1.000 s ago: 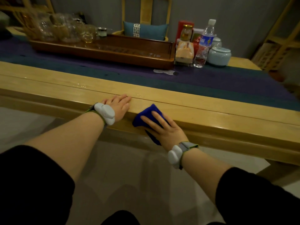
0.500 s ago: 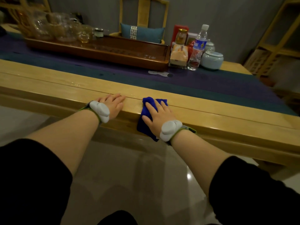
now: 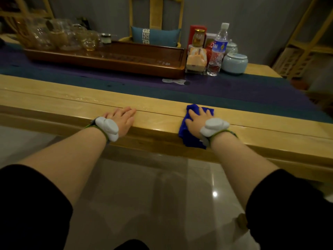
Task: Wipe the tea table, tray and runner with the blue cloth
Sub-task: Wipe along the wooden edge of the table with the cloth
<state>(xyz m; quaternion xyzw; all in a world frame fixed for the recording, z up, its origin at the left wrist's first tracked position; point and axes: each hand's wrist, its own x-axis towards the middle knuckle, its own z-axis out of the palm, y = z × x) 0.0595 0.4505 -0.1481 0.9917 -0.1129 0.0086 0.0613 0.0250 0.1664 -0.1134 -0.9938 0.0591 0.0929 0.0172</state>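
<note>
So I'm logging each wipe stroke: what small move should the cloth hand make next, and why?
Probably slide the right hand and blue cloth further right along the table's front edge. The cloth lies flat under straight fingers, draped over the edge, while the left hand rests on the wood.

I see a pale wooden tabletop [image 3: 54,98] with a dark purple and teal runner [image 3: 234,91] laid along its length. On the runner sit a long brown wooden tray [image 3: 126,64], a plastic water bottle [image 3: 217,51] and a pale lidded jar [image 3: 234,63]. A blue cloth [image 3: 187,129] drapes over the near edge, and both hands lie flat there.
</note>
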